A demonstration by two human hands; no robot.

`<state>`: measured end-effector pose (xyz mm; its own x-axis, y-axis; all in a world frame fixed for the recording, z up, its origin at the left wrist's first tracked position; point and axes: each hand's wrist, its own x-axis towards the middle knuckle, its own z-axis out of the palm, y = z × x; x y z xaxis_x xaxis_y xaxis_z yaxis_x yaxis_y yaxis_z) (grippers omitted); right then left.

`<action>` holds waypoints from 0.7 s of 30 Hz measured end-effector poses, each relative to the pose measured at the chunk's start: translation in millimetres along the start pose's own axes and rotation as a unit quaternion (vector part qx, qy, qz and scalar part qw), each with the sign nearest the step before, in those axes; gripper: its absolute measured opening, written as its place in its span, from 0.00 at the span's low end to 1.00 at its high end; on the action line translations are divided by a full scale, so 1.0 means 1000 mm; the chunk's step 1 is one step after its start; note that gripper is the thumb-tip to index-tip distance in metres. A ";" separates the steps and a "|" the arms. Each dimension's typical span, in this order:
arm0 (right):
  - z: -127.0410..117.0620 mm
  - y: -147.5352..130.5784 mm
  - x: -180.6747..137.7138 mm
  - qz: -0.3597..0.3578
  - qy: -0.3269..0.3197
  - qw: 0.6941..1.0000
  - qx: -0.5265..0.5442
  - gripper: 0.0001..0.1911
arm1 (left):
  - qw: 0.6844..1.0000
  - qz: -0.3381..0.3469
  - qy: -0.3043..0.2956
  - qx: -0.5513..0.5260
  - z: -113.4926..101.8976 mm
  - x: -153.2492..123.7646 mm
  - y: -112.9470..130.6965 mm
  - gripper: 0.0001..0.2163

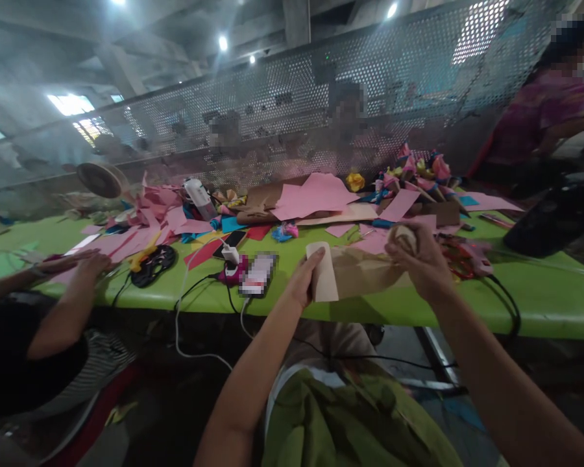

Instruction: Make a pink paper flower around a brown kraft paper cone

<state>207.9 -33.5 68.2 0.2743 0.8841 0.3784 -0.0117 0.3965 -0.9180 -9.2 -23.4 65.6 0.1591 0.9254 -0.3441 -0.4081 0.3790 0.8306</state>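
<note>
At the far left, a co-worker (34, 363) is cut off by the frame, hands (91, 264) over pink paper (136, 237). A white bottle (199, 198) tilts among scraps, its contents not visible. Above the near edge of the green table (555, 305), the left hand (304, 279) pinches folded cream paper (325, 279); brown paper (363, 272) extends rightward, partly behind it. The right hand (421, 263) clasps a pale bundle (403, 240), half covered by fingers. Farther right, a black object (555, 220) is too dark to identify.
</note>
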 end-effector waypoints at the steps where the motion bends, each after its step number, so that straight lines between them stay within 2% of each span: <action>1: 0.000 0.001 -0.002 -0.034 -0.045 0.994 -0.095 0.23 | 1.000 0.012 0.007 0.013 0.000 0.000 0.003 0.19; 3: 0.002 0.003 -0.004 -0.083 -0.126 0.965 -0.216 0.24 | 0.998 0.042 0.011 0.034 0.001 0.001 0.007 0.20; 5: 0.005 0.006 -0.004 -0.081 -0.166 0.954 -0.234 0.20 | 0.997 0.067 0.002 0.045 0.000 0.001 0.012 0.22; 7: 0.006 0.010 -0.002 -0.039 -0.145 0.972 -0.183 0.18 | 0.995 0.086 -0.006 0.055 -0.001 0.001 0.016 0.24; 10: 0.003 0.015 0.001 0.003 -0.052 0.993 -0.103 0.17 | 0.988 0.131 0.013 0.079 -0.004 0.000 0.023 0.26; 12: 0.000 0.018 0.003 -0.018 -0.023 0.994 -0.105 0.14 | 0.979 0.173 0.027 0.105 -0.005 0.001 0.026 0.27; 14: -0.003 0.020 0.003 -0.056 -0.032 0.986 -0.156 0.13 | 0.969 0.205 0.030 0.131 -0.006 0.003 0.027 0.26; 18: -0.005 0.018 0.000 -0.135 -0.098 0.936 -0.311 0.15 | 0.940 0.277 0.036 0.194 -0.003 0.008 0.027 0.25; 21: -0.003 0.015 -0.003 -0.152 -0.160 0.881 -0.418 0.17 | 0.912 0.328 0.038 0.245 0.003 0.008 0.028 0.25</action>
<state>209.9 -31.0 52.5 -0.1451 0.8460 0.5131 0.7643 0.4251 -0.4848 -16.8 -5.5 88.0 -0.0453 0.9578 0.2837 0.0596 -0.2809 0.9579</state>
